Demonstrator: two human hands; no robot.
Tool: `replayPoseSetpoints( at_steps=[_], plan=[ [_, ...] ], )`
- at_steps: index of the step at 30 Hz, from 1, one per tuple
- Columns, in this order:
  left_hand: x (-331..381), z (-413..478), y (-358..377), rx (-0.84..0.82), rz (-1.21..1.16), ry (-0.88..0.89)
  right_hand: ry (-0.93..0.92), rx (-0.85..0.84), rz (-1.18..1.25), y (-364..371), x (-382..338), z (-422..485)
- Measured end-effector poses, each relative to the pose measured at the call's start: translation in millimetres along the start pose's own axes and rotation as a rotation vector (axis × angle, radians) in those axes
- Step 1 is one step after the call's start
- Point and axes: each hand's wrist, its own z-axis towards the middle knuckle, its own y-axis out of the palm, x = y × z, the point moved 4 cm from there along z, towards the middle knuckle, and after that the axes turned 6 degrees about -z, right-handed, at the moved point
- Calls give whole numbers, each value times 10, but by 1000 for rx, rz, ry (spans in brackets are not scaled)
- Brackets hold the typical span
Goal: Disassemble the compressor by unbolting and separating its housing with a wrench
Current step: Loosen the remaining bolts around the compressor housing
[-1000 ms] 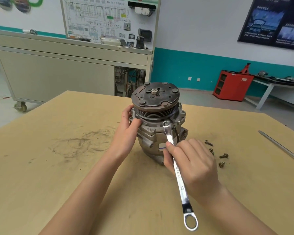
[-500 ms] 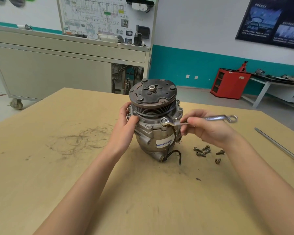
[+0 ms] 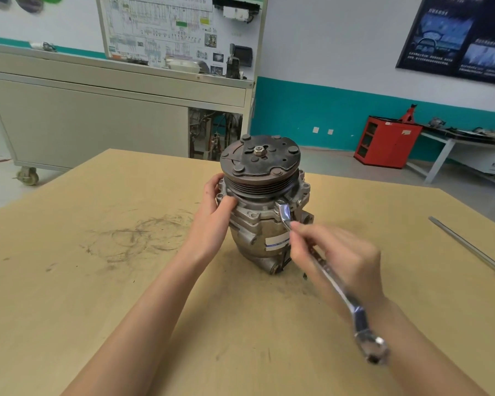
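The grey metal compressor [image 3: 255, 224] stands upright on the wooden table [image 3: 97, 281], its rusty pulley disc [image 3: 260, 158] on top. My left hand [image 3: 215, 210] presses against the housing's left side just under the pulley. My right hand [image 3: 337, 258] grips the shaft of a chrome ring wrench [image 3: 340, 287]. The wrench's upper ring sits on a bolt at the housing flange, front right. Its handle slants down towards me and is motion-blurred. My right hand hides the table spot to the right of the compressor.
A long screwdriver [image 3: 466, 247] with a red handle lies at the table's right edge. Behind the table stand a grey wheeled bench [image 3: 83, 124] with a wiring display board, a red cabinet [image 3: 386, 141] and a side table.
My right hand has swung the wrench handle from pointing right, level with the flange, back down towards me. The loose bolts seen on the table earlier are now hidden behind that hand.
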Motion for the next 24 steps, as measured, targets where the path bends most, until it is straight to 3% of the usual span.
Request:
replayPoseSetpoints(
  at_steps=[6,9,12,15,17,20,24],
  plan=[
    [3,-1,7,-5,-2,10,-171,60,-235,135,-99,-164],
    [-5,-5,7,-11,-3,6,-205,46,-212,161,-38,-168],
    [-15,4,-9,-18,-3,1,-83,-36,144,144,203,-164],
    [-25,2,-14,-22,5,-10,423,-285,758,205,552,-98],
    [-25,10,-18,-17,4,-11,672,-465,1021,309,756,-4],
    [-22,5,-17,-11,7,-10,757,-582,1164,419,924,166],
    [-12,-8,-13,-18,16,-5,709,-370,1259,321,822,264]
  ],
)
